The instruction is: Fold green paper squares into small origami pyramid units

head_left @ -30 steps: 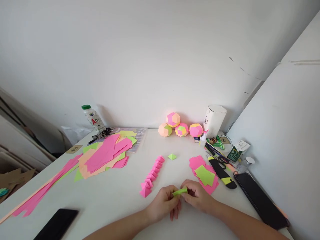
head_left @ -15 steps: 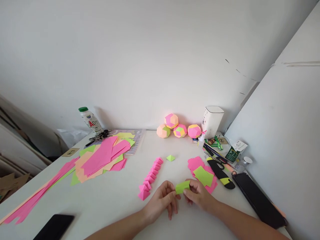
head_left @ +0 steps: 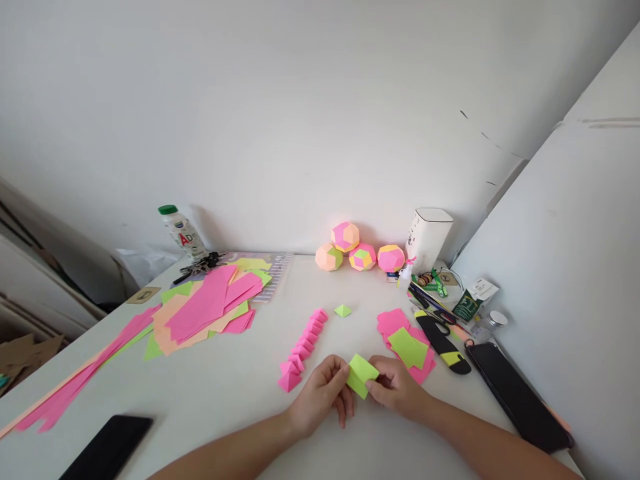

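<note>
My left hand [head_left: 323,395] and my right hand [head_left: 395,387] meet over the near middle of the white table [head_left: 240,387]. Between them they pinch a small green paper square [head_left: 361,375], partly unfolded and tilted like a diamond. A row of folded pink paper pyramids [head_left: 303,348] lies just left of my hands. One small green folded pyramid [head_left: 343,311] sits farther back. A stack of pink squares topped by a green square [head_left: 407,347] lies to the right of my right hand.
Loose pink, peach and green sheets [head_left: 207,310] cover the left half. Three paper balls [head_left: 361,253], a white container [head_left: 429,239], a bottle [head_left: 181,231] and keys [head_left: 200,265] stand at the back. A utility knife [head_left: 443,341], pens and a dark tablet [head_left: 517,397] lie right; a phone [head_left: 107,450] near left.
The green paper was a narrow folded strip between my fingers a second ago; it has opened out into a wider square shape. Both hands stayed in nearly the same place.
</note>
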### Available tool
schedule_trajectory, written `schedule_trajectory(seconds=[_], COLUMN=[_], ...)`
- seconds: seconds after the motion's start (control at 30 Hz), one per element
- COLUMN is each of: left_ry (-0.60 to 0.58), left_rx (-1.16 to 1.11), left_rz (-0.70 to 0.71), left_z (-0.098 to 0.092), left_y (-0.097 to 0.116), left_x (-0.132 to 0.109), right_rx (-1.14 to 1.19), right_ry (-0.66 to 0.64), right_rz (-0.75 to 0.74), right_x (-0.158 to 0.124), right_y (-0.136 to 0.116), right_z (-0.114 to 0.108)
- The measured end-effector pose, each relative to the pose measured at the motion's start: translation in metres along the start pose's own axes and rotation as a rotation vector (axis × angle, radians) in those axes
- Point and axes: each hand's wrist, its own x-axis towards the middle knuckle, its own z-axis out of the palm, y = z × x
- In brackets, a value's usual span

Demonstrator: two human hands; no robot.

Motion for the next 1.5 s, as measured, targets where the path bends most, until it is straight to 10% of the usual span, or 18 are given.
schedule_trajectory(seconds=[0.97,1.5], left_ry=[-0.170,-0.024], left_rx=[0.259,0.438], left_rz=[0.024,-0.006], left_z=[0.001,0.009], left_y=[0.003,0.001], left_x=[-0.009,-0.008], right_rx=[-0.089,-0.060], right_ry=[0.031,0.185], right_rz=[-0.052,-0.010], right_x=[0.000,0.003], right_y=[-0.004,-0.007], right_z=[0.001,0.008])
